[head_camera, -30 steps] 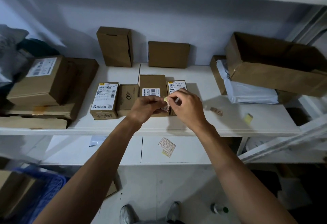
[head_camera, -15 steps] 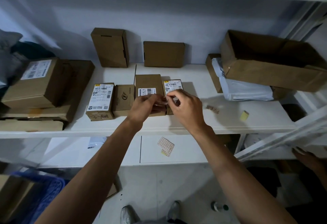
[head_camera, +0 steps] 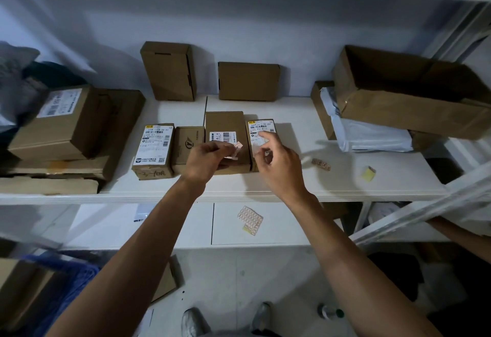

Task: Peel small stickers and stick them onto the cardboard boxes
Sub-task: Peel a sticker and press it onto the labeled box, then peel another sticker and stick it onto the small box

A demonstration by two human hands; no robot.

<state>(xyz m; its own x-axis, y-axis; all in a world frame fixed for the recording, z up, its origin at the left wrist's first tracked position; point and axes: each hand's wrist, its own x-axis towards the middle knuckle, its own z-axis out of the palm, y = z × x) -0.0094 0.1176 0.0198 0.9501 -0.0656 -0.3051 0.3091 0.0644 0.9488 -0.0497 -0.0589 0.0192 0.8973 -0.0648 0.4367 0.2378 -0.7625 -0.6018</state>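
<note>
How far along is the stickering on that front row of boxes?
No small sticker is visibly on any front-row box yet. The left hand holds a sticker strip; the right hand reaches over the rightmost labelled box. Whether it carries a sticker is unclear.

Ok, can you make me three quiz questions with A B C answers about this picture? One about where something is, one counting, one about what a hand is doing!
1. Where is the yellow scrap?
A. shelf, right of the hands
B. on the floor
C. inside a box

2. How many small boxes stand in the front row?
A. two
B. four
C. seven

3. What does the left hand hold?
A. a bottle
B. nothing
C. a sticker strip

Answers:
1 A, it lies on the white shelf.
2 B, four side by side.
3 C, pinched in its fingers; the right hand points at a label.
</note>
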